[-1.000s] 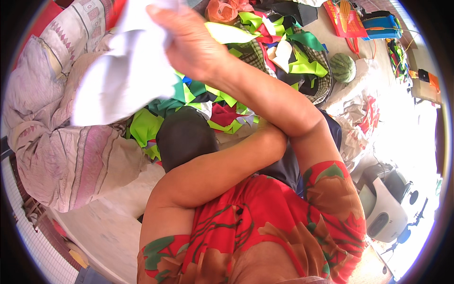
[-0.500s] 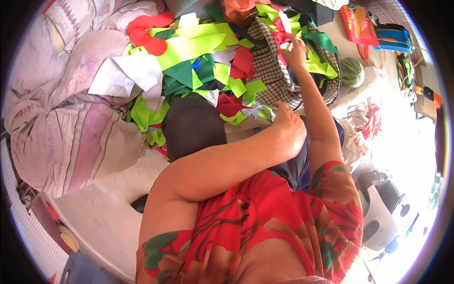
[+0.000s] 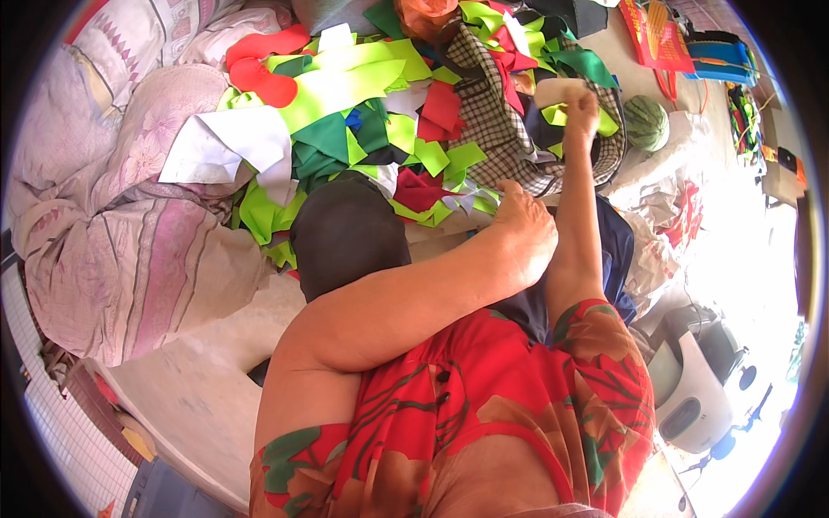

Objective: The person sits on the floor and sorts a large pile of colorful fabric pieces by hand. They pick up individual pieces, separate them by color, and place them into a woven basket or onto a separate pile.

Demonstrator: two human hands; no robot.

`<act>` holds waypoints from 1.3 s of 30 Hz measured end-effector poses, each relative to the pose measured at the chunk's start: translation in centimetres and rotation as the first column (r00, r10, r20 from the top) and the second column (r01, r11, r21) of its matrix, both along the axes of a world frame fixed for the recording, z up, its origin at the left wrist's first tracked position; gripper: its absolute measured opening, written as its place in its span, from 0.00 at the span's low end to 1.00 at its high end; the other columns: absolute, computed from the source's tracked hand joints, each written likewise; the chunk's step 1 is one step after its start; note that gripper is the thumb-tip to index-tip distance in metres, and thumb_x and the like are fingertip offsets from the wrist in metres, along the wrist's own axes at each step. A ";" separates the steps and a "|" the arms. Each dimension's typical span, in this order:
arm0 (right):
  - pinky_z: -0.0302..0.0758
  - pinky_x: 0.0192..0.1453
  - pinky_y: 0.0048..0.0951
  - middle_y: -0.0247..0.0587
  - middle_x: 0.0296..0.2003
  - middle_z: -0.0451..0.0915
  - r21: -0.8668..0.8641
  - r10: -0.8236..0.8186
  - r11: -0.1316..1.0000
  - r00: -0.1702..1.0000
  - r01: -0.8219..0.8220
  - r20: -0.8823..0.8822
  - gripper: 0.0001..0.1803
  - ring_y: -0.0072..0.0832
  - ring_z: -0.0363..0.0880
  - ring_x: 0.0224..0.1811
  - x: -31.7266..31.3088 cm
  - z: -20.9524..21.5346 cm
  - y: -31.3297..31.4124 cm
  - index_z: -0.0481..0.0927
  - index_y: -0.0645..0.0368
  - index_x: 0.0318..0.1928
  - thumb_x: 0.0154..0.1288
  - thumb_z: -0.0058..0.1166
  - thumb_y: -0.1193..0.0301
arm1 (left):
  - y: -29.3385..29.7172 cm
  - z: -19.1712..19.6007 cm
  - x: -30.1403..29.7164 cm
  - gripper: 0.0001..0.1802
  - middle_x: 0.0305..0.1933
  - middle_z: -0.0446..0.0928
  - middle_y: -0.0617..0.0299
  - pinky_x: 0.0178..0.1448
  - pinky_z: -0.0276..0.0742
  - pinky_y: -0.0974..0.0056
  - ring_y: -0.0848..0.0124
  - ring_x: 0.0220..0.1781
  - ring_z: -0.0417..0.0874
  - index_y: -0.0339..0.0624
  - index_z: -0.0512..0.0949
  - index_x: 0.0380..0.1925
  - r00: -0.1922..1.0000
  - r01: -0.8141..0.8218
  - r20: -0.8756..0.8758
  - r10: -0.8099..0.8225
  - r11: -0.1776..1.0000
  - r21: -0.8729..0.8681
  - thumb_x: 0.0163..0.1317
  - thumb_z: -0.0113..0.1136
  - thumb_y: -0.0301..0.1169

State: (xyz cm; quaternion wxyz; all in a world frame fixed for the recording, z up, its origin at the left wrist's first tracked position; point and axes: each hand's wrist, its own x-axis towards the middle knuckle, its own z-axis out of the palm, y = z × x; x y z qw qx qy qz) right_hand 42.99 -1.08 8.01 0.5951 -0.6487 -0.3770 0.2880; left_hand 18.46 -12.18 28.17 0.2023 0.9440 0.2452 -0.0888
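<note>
My right hand [image 3: 583, 121] is closed over the mouth of a black-and-white checked cloth bag [image 3: 485, 138], pinching a pale beige scrap of cloth [image 3: 558, 91]. Inside the bag lie red, lime green and dark green scraps. My left hand [image 3: 525, 226] reaches across my body to the bag's near side, its fingers bent together; what they hold, if anything, is hidden. Beside it is the near edge of a heap of cloth scraps, with a dark red scrap [image 3: 420, 190], lime green strips [image 3: 358, 78], a white piece [image 3: 226, 142] and red rounded pieces [image 3: 263, 79].
A striped watermelon [image 3: 647, 124] rests right of the bag, near crumpled white plastic [image 3: 652, 233]. Pinkish patterned bedding [image 3: 138, 250] is bunched at the left. My dark-clad knee [image 3: 350, 233] rises before the heap. A white-and-grey appliance [image 3: 695, 406] stands at the lower right.
My right hand has drawn back from inside the bag toward its right rim, and a pale beige scrap now shows in its fingers. My left hand has stayed nearly in place.
</note>
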 end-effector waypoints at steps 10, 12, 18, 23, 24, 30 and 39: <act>0.75 0.55 0.46 0.49 0.46 0.76 0.391 0.146 0.919 0.867 0.060 -0.477 0.15 0.42 0.76 0.51 2.5 9.6 -3.0 0.72 0.65 0.47 0.60 0.54 0.75 | -0.2 -1.0 0.3 0.13 0.31 0.78 0.58 0.42 0.66 0.57 0.65 0.36 0.80 0.40 0.77 0.36 0.999 0.031 -0.011 -0.030 0.998 0.058 0.51 0.57 0.34; 0.76 0.55 0.44 0.49 0.45 0.76 0.394 0.210 0.918 0.789 0.043 -0.577 0.17 0.42 0.76 0.50 3.4 8.1 -2.8 0.72 0.65 0.45 0.53 0.52 0.84 | 0.1 -0.7 0.4 0.13 0.31 0.78 0.58 0.41 0.66 0.57 0.65 0.35 0.80 0.39 0.77 0.36 0.998 0.049 -0.035 -0.048 0.999 0.020 0.51 0.57 0.33; 0.75 0.48 0.32 0.42 0.40 0.76 -0.095 -0.024 0.995 0.989 0.038 0.146 0.21 0.35 0.77 0.44 -0.7 4.2 -2.7 0.75 0.57 0.43 0.46 0.44 0.87 | 0.2 -0.5 0.1 0.13 0.30 0.77 0.58 0.41 0.66 0.58 0.66 0.35 0.80 0.39 0.76 0.36 0.995 0.079 -0.063 -0.077 0.997 0.017 0.51 0.57 0.33; 0.73 0.49 0.39 0.48 0.42 0.73 -0.405 0.328 0.913 0.673 -0.047 0.663 0.24 0.46 0.76 0.44 -0.4 -1.0 -0.6 0.82 0.38 0.43 0.54 0.39 0.79 | 0.0 -0.7 0.6 0.13 0.31 0.77 0.58 0.42 0.66 0.57 0.65 0.35 0.79 0.39 0.76 0.36 0.997 0.063 -0.034 -0.062 0.998 0.019 0.52 0.56 0.34; 0.72 0.48 0.40 0.48 0.42 0.72 -0.411 0.365 0.907 0.663 -0.094 0.653 0.22 0.46 0.76 0.45 -1.1 -1.3 -0.1 0.82 0.38 0.43 0.56 0.39 0.77 | 0.0 -0.8 0.6 0.13 0.31 0.77 0.58 0.42 0.66 0.57 0.65 0.35 0.79 0.39 0.76 0.36 0.998 0.059 -0.032 -0.058 0.998 0.022 0.52 0.56 0.34; 0.71 0.53 0.40 0.45 0.48 0.73 -0.697 0.502 0.709 0.616 0.110 0.607 0.21 0.44 0.74 0.51 -6.9 1.6 3.5 0.81 0.44 0.46 0.58 0.51 0.48 | 0.0 -0.9 0.1 0.14 0.31 0.77 0.58 0.43 0.66 0.57 0.65 0.36 0.79 0.39 0.76 0.36 0.998 0.050 -0.037 -0.048 0.998 0.050 0.51 0.57 0.34; 0.74 0.47 0.42 0.44 0.45 0.75 -0.715 0.655 0.691 0.330 0.102 0.680 0.15 0.45 0.77 0.46 -6.2 -1.8 3.8 0.81 0.45 0.42 0.53 0.58 0.57 | 0.5 -0.1 -0.4 0.12 0.31 0.78 0.58 0.43 0.67 0.59 0.65 0.35 0.79 0.40 0.77 0.33 1.000 0.009 -0.012 -0.009 1.000 0.009 0.50 0.58 0.34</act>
